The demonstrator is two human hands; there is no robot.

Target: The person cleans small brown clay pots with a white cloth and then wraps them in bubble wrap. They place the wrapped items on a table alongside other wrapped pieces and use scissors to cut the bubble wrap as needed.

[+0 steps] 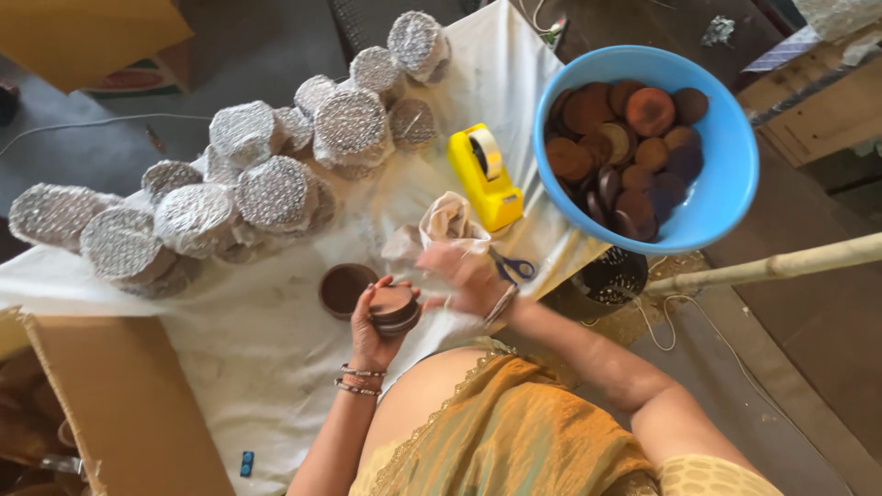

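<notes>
My left hand (369, 329) holds a small stack of round brown clay discs (395, 309) above the white cloth (266, 321). My right hand (469, 276) is just to the right of it, blurred, gripping a crumpled beige cloth (450, 220) that touches the stack's side. Another brown clay dish (344, 287) lies on the white cloth just left of my left hand. Blue-handled scissors (514, 268) lie by my right wrist.
A blue bowl (726, 184) full of brown clay discs stands at the right. A yellow tape dispenser (484, 174) lies beside it. Several bubble-wrapped round bundles (276, 193) cover the cloth's far side. A cardboard box (119, 404) sits lower left; a bamboo pole (781, 266) crosses right.
</notes>
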